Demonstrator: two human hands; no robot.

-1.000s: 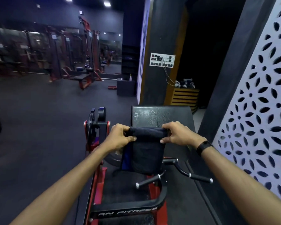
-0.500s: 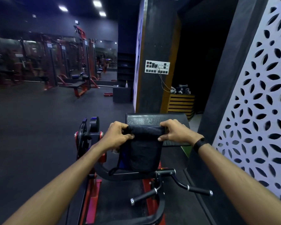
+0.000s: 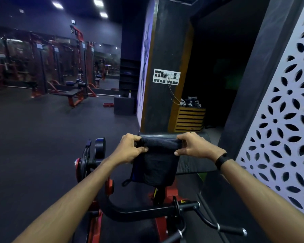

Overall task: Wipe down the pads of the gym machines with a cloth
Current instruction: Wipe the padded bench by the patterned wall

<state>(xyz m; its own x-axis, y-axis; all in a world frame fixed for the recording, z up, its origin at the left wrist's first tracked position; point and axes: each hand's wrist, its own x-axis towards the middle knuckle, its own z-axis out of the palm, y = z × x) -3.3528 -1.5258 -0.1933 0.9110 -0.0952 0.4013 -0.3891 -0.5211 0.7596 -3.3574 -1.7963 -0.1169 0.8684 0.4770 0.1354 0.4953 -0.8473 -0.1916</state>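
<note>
Both hands, left hand (image 3: 130, 149) and right hand (image 3: 191, 146), fingers clamped on the cloth (image 3: 154, 163), have carried it up to the pad (image 3: 191, 165) top edge (wiping seems about to start).

Both sets of fingers (image 3: 140, 149) are curled round the top edge of a dark cloth (image 3: 156, 165) that hangs just in front of the black pad (image 3: 195, 165). Left of the fingers, the weight plates (image 3: 99, 149) on their red post stand close, with open dark floor (image 3: 42, 137) beyond. Right of them, the patterned white screen (image 3: 288, 120) walls off that side. Below, the curved black bar (image 3: 139, 214) and its handle (image 3: 232, 229) cross the way. Beyond the pad stands a dark pillar (image 3: 163, 85).
</note>
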